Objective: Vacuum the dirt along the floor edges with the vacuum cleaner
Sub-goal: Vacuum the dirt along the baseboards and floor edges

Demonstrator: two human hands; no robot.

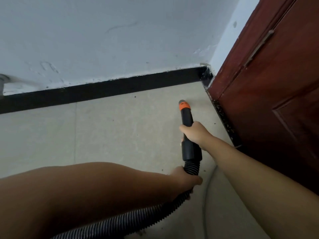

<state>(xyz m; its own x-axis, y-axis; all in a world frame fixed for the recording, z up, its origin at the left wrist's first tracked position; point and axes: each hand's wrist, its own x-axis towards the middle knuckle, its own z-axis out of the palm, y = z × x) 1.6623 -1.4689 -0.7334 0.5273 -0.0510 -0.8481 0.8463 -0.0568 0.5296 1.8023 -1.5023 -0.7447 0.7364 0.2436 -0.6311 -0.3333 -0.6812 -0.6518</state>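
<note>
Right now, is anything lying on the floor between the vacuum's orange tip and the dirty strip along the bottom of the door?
Nothing visible does. Bare tile lies between the nozzle and the dirt along the door. The right hand grips the tube, the left hand the hose.

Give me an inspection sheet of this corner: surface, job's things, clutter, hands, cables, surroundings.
Surface: beige tiled floor, small dark specks scattered on it.
Job's things: black vacuum nozzle with an orange collar, tip pointing toward the corner; ribbed hose trails back to the lower left.
Clutter: dirt gathered along the floor edge at the door.
Hands: right hand grips the nozzle tube; left hand grips the hose just behind it.
Cables: a thin pale cable curves over the floor beneath the right forearm.
Surroundings: scuffed pale wall, black skirting, dark red door.
</note>
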